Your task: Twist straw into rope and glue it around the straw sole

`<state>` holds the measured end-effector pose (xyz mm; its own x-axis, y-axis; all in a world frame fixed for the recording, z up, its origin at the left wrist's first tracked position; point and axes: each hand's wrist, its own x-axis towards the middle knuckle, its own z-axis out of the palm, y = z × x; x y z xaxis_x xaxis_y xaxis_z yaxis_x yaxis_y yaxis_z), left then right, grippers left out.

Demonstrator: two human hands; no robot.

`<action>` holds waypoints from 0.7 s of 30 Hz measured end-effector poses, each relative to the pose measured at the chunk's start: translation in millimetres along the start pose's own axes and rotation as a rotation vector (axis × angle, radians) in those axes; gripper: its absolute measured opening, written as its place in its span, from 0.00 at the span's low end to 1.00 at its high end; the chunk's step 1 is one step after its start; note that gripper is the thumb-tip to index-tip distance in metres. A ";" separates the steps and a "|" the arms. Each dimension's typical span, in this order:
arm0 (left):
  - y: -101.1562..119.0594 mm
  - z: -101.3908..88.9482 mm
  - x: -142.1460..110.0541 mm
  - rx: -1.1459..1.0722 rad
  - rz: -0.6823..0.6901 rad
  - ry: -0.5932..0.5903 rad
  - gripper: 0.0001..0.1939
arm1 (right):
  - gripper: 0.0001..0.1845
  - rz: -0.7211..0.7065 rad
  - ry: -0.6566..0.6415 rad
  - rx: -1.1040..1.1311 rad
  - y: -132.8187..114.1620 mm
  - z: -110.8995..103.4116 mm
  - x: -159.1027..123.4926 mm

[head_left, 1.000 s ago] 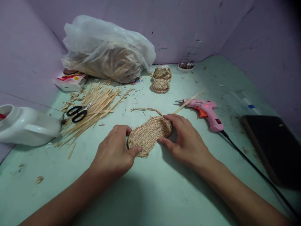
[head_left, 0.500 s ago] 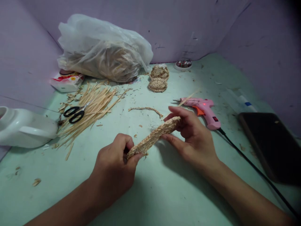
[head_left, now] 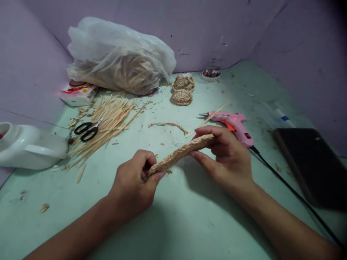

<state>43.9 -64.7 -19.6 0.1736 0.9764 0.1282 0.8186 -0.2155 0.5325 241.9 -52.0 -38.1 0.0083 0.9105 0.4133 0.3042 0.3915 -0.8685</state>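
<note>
A flat piece of braided straw (head_left: 180,154), seen nearly edge-on, is held above the table between both hands. My left hand (head_left: 139,180) pinches its lower left end between thumb and fingers. At the upper right end my right hand (head_left: 225,153) grips it, thumb below and fingers above. Beyond the piece lies a short braided cord (head_left: 168,124). Near my right fingers are a loose straw strip (head_left: 202,124) and a pink glue gun (head_left: 233,122) with a small red light showing. Two coiled straw rounds (head_left: 182,96) rest farther back.
At left, black-handled scissors (head_left: 89,130) lie on a heap of straw strips (head_left: 108,119), beside a white plastic jug (head_left: 35,146). A plastic bag (head_left: 121,54) stands against the wall. A dark phone-like slab (head_left: 309,166) and the glue gun's cord (head_left: 287,189) occupy the right. A bead dish (head_left: 210,74) sits behind.
The braided piece has moved slightly up and right and tilted, so it shows more edge-on. Both hands moved with it and kept their hold.
</note>
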 end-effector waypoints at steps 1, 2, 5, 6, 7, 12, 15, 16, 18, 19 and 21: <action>0.5 -0.9 0.4 -0.005 0.014 -0.016 0.07 | 0.23 -0.005 0.002 0.004 -0.8 -1.1 0.0; 0.6 -1.8 0.8 -0.005 0.037 -0.031 0.06 | 0.23 -0.013 0.000 0.006 -1.7 -2.2 -0.3; -1.4 -4.3 1.3 0.031 0.142 -0.098 0.02 | 0.19 -0.024 -0.057 -0.007 -4.4 -6.3 -2.4; -2.6 -5.0 1.2 0.049 0.170 -0.128 0.01 | 0.17 -0.014 -0.092 -0.017 -5.4 -8.1 -3.2; -3.8 -5.7 1.0 0.063 0.190 -0.159 0.00 | 0.14 0.001 -0.126 -0.029 -6.7 -10.2 -3.8; -7.2 -7.7 0.7 0.085 0.219 -0.259 0.04 | 0.07 0.120 -0.312 -0.126 -14.7 -22.3 -1.7; -7.2 -6.9 1.4 0.037 0.266 -0.268 0.06 | 0.07 0.177 -0.453 -0.193 -17.1 -28.4 1.6; -7.2 -6.4 1.6 0.022 0.285 -0.266 0.06 | 0.07 0.193 -0.497 -0.216 -17.1 -30.0 2.2; -7.4 -5.3 1.9 0.002 0.309 -0.261 0.08 | 0.08 0.219 -0.562 -0.257 -16.9 -32.3 2.4; -7.7 -4.7 1.9 -0.004 0.315 -0.257 0.08 | 0.09 0.227 -0.582 -0.270 -17.1 -33.1 2.2; -8.7 -3.8 1.8 -0.024 0.318 -0.254 0.08 | 0.09 0.238 -0.604 -0.283 -18.7 -34.1 1.3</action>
<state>34.9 -61.1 -20.8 0.5485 0.8323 0.0805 0.6897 -0.5047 0.5192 268.7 -62.7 -12.0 -0.3998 0.9136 -0.0744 0.5964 0.1976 -0.7780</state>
